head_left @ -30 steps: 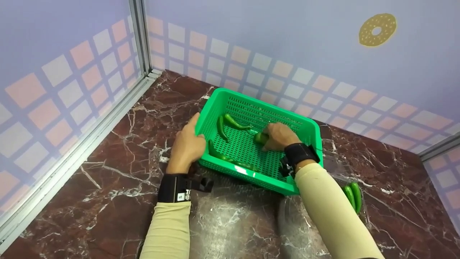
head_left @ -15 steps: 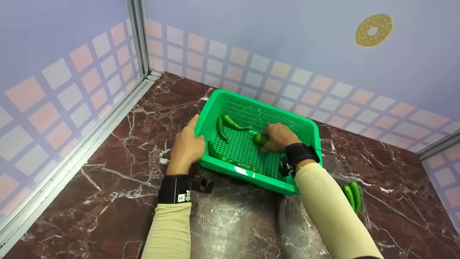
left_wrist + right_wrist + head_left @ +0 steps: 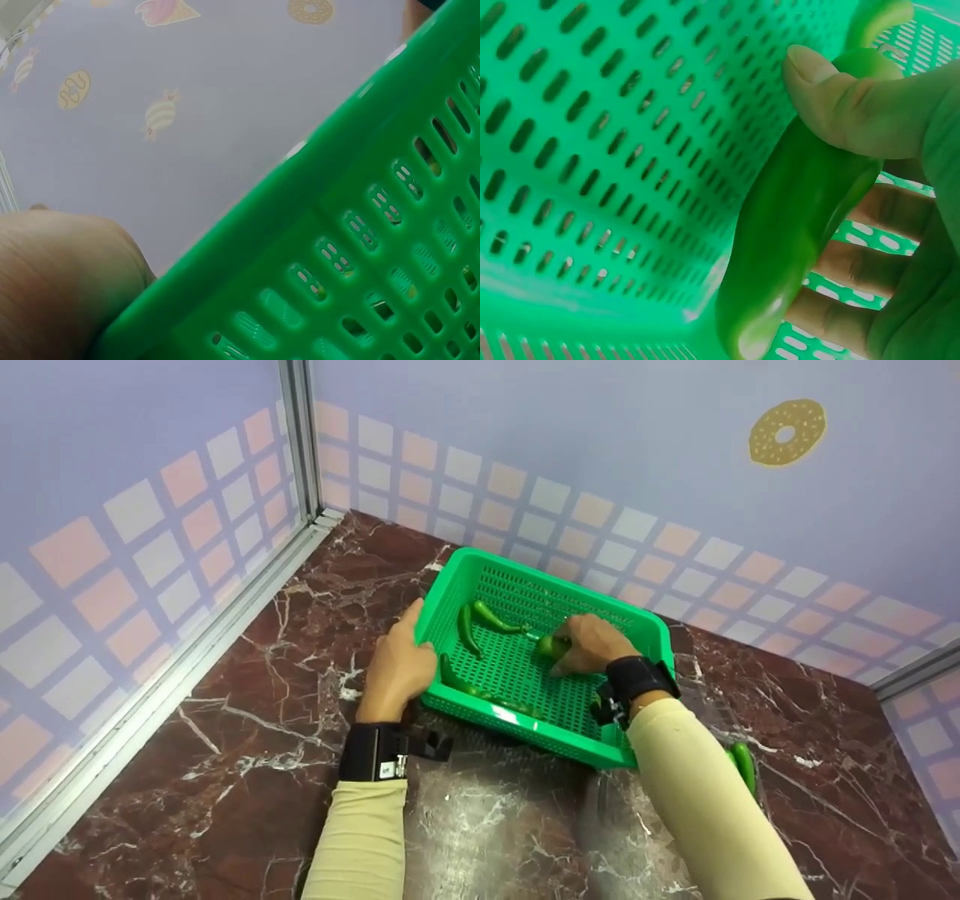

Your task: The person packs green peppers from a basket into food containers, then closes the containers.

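While the basket (image 3: 571, 741) is gripped by the left hand (image 3: 397, 666), a pepper (image 3: 791, 225) is pinched in the right hand (image 3: 592, 645), between thumb (image 3: 855, 112) and fingers (image 3: 862, 264); for removal, apparently, lifting is needed.

You are in a partitioned booth, its exact kind unclear. Lilac printed wall panels (image 3: 540, 412) and a grey metal corner post (image 3: 302, 435) border your dark-red marbled worktop (image 3: 157, 817).

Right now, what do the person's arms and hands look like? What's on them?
Pale yellow sleeves cover both arms. A black band wraps each wrist, with a black gadget attached. The left band has a little white label, too small to read. The left hand and right hand wear no gloves.
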{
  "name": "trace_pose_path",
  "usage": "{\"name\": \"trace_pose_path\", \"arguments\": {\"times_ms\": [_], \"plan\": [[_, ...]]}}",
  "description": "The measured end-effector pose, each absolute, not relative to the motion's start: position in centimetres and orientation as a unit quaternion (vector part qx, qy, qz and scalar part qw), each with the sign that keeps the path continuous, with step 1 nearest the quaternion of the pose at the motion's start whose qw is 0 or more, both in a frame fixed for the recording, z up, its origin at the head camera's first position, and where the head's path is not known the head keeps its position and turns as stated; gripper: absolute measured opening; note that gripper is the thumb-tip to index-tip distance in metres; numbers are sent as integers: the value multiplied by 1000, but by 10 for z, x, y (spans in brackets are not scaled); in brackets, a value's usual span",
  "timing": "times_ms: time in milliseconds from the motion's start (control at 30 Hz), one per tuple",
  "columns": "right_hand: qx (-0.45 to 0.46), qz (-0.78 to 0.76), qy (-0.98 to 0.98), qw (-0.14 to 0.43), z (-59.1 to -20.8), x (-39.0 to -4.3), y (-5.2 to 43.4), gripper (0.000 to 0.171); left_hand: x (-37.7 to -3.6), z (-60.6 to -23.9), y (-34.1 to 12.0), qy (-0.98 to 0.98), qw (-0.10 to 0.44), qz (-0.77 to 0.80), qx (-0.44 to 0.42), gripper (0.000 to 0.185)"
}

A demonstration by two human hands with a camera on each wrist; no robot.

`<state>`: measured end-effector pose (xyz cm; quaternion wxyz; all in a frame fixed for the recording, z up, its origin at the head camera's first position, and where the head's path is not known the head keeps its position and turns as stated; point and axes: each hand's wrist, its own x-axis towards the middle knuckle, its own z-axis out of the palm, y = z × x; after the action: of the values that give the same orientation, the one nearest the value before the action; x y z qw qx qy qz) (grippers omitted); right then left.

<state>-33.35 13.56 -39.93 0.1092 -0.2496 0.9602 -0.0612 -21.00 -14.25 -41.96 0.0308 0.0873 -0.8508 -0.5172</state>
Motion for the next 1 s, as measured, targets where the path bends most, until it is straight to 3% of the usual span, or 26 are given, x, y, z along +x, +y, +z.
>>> {"name": "trace_pose_path", "arguments": {"times_ms": [133, 367, 667, 1000], "plan": [[-251, -60, 961, 99, -386, -330, 139, 49, -211, -418, -140, -855, 37, -510, 83, 74], [-286, -53, 954, 68, -360, -323, 146, 25, -214, -417, -138, -853, 25, -515, 77, 74], [-287, -41, 955, 60, -323, -310, 154, 25, -216, -410, -145, -853, 22, -517, 74, 75], [-271, -43, 960, 65, -309, -292, 168, 23, -213, -417, -145, -849, 4, -524, 70, 73]]}}
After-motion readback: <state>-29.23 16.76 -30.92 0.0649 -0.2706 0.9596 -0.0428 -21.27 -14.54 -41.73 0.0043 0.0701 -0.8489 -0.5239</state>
